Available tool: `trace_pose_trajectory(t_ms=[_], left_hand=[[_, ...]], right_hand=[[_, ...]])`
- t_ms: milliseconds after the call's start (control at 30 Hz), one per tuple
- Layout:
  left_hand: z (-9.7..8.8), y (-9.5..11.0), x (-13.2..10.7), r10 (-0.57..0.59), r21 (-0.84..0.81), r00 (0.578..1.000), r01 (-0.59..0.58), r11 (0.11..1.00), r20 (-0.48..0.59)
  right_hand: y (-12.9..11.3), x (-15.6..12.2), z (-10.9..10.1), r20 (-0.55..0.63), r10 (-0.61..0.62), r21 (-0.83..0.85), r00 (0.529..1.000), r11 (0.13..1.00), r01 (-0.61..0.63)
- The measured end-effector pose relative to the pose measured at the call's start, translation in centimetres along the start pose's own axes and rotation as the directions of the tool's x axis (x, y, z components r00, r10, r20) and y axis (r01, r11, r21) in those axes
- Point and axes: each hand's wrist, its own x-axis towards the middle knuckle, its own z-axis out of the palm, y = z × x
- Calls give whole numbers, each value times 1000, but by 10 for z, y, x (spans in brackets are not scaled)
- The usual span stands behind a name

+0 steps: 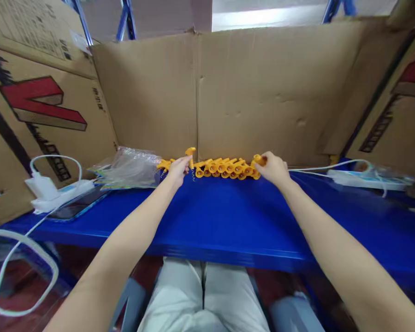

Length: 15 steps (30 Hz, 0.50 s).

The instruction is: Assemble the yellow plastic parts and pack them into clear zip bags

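My left hand (179, 170) is closed on a yellow corkscrew (190, 154), held upright with its dark metal spiral pointing down. At the right end of a stacked row, the fingers of my right hand (275, 168) are closed round a yellow hollow sleeve (258, 161) with a flared end. That row of yellow sleeves (228, 167) lies against the cardboard, several deep, with round openings facing me. Just left of my left hand is a small heap of yellow corkscrew pieces (164, 164), with spirals showing, partly beside a plastic bag.
Clear plastic bags (131, 168) lie at the left on the blue table (224, 216). Farther left are a phone (78, 205) and a white power strip (60, 193) with a cable. Another white power strip (370, 180) sits at the right. Cardboard walls (263, 92) enclose the back and sides.
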Motion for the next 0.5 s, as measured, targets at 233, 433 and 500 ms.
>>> trace_pose_trajectory(t_ms=[233,433,500], left_hand=[[11,-2,-14,-38,-55,988,47,997,152],[16,-3,-19,-53,-79,986,67,995,158],[16,-3,-19,-65,-86,986,79,993,152]], right_hand=[[-36,-17,9,-50,-287,23,957,957,289],[-53,-34,18,129,-437,55,890,900,433],[-57,-37,21,170,-483,94,859,876,474]])
